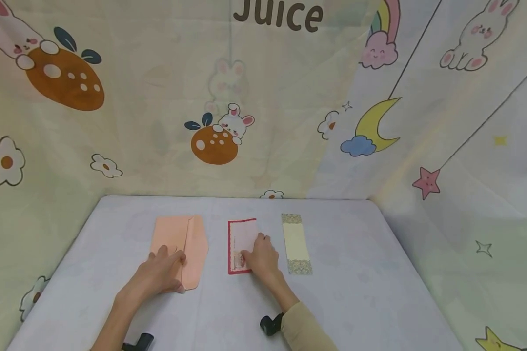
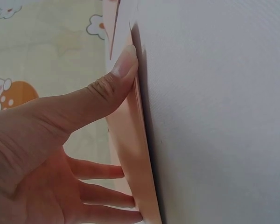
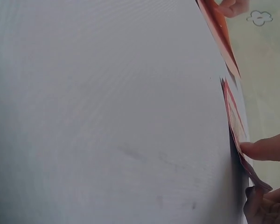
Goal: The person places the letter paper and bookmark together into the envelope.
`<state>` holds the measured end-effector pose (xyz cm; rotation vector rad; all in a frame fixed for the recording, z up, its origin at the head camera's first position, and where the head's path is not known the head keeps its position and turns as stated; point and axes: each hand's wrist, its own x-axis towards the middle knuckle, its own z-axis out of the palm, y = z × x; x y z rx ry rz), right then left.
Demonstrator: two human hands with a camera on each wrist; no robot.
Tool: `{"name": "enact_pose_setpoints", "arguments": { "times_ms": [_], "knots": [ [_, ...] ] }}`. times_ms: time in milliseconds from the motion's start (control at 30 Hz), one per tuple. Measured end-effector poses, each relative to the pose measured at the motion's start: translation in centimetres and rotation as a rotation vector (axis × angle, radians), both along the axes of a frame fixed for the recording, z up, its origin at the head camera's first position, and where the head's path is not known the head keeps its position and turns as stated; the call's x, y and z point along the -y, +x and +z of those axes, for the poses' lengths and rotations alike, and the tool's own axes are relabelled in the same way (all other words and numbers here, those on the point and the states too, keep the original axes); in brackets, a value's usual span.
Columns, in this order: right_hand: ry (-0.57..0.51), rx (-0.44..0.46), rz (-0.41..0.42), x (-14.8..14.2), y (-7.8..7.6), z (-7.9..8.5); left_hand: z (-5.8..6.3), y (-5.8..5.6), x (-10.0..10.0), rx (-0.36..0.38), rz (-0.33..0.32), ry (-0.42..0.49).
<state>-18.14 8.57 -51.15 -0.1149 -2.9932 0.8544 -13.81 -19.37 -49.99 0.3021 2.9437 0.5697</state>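
A peach-coloured paper envelope [image 1: 196, 253] lies on the left with its pointed flap spread to the right. My left hand [image 1: 158, 272] rests on its lower part; in the left wrist view the thumb [image 2: 126, 63] touches the near edge while straight fingers touch the face. Right of the envelope is a red-bordered card [image 1: 241, 234] with a small picture low on it. My right hand [image 1: 265, 258] pinches the card's right edge, thumb on top and fingers beneath. The right wrist view shows that edge of the card [image 3: 235, 119] bent up from the table.
A cream paper strip [image 1: 296, 241] with patterned ends lies to the right of the card. All these papers are on a white-covered table [image 1: 369, 302]. Printed cloth with rabbits and flowers hangs behind and beside it. Black wrist devices [image 1: 270, 325] show at both wrists.
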Motion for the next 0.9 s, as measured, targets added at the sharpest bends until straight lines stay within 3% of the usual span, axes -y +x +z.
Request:
{"name": "enact_pose_setpoints", "arguments": {
  "times_ms": [233,633,900],
  "knots": [
    [-0.098,-0.033,0.001,-0.4,-0.2,-0.1,0.3,0.2,-0.2,-0.002,0.002,0.009],
    [-0.391,0.046,-0.027,-1.7,-0.7,0.2,0.4,0.2,-0.1,-0.017,-0.020,0.024],
    [-0.445,0.084,-0.020,-2.1,-0.9,0.3,0.4,0.2,-0.2,0.005,-0.012,0.032]
  ]
}}
